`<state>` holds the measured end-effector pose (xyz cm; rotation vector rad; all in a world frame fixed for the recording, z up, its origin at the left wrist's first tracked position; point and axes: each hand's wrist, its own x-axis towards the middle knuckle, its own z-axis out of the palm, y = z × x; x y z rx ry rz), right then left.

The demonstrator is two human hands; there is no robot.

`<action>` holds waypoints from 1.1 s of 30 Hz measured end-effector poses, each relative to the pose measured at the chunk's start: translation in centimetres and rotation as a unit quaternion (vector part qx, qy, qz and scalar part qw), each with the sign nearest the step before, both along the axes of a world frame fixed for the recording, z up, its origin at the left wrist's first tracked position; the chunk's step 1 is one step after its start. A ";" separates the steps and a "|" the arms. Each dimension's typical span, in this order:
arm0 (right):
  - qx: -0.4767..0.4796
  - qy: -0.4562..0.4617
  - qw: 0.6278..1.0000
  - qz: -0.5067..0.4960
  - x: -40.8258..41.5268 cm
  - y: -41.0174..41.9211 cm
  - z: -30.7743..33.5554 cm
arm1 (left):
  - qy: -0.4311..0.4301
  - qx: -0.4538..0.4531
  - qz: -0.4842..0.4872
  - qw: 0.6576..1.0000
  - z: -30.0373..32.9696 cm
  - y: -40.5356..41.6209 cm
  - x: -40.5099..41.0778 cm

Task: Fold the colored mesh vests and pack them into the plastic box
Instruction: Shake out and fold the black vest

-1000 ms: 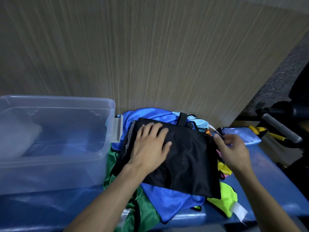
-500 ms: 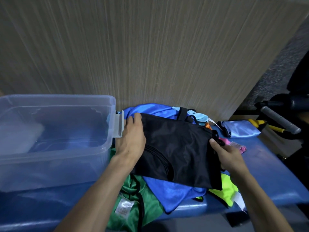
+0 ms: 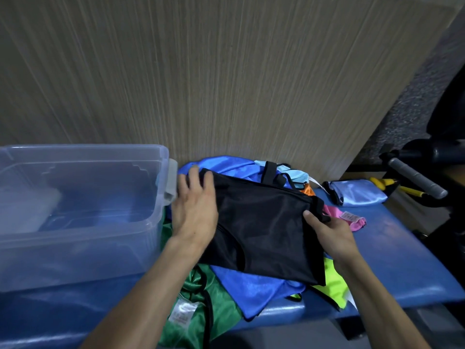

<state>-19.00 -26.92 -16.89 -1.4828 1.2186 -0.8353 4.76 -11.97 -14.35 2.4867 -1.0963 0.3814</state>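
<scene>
Blue bench [image 3: 392,260]: hands flanking black vest [image 3: 264,230].

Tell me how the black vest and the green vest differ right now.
The black vest lies folded flat on top of the pile; the green vest is crumpled at the bottom, spilling over the bench's front edge. The left hand rests on the black vest and the right hand grips its right edge; neither touches the green one. The green vest shows a white label; no label shows on the black one. Both have dark trim and sit outside the plastic box.
</scene>
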 end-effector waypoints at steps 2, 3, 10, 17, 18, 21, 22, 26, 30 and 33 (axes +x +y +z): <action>0.002 -0.007 1.000 -0.007 0.2 0.2 0.2 | -0.072 -0.040 -0.085 0.993 0.2 -0.1 -2.8; 0.002 -0.010 1.000 -0.011 0.3 0.3 0.3 | -0.083 -0.049 -0.139 0.986 0.0 -0.2 -4.2; -0.012 -0.016 0.999 -0.048 0.7 0.7 0.4 | -0.044 0.136 -0.247 0.958 -3.3 -1.9 -5.1; 0.045 -0.045 0.998 0.017 -0.1 1.0 0.4 | -0.055 0.129 -0.243 0.960 -3.6 -2.8 -5.0; 0.037 -0.048 0.998 0.015 -0.1 1.0 0.5 | -0.055 0.128 -0.243 0.960 -3.6 -2.8 -5.0; 0.001 -0.058 0.998 -0.009 -0.3 1.0 1.3 | -0.054 0.099 -0.258 0.960 -3.7 -3.1 -5.8; -0.012 -0.060 0.998 -0.018 -0.6 0.8 1.6 | -0.054 0.087 -0.264 0.959 -3.7 -3.2 -6.2; -0.071 -0.032 0.996 -0.041 -2.2 0.4 2.4 | -0.047 0.087 -0.275 0.956 -4.2 -3.9 -7.3; -0.128 0.009 0.991 -0.033 -2.3 0.9 2.5 | -0.059 0.092 -0.278 0.954 -4.4 -4.1 -7.0; -0.162 0.035 0.986 -0.011 -2.1 1.1 2.5 | -0.070 0.094 -0.278 0.953 -4.2 -3.7 -6.2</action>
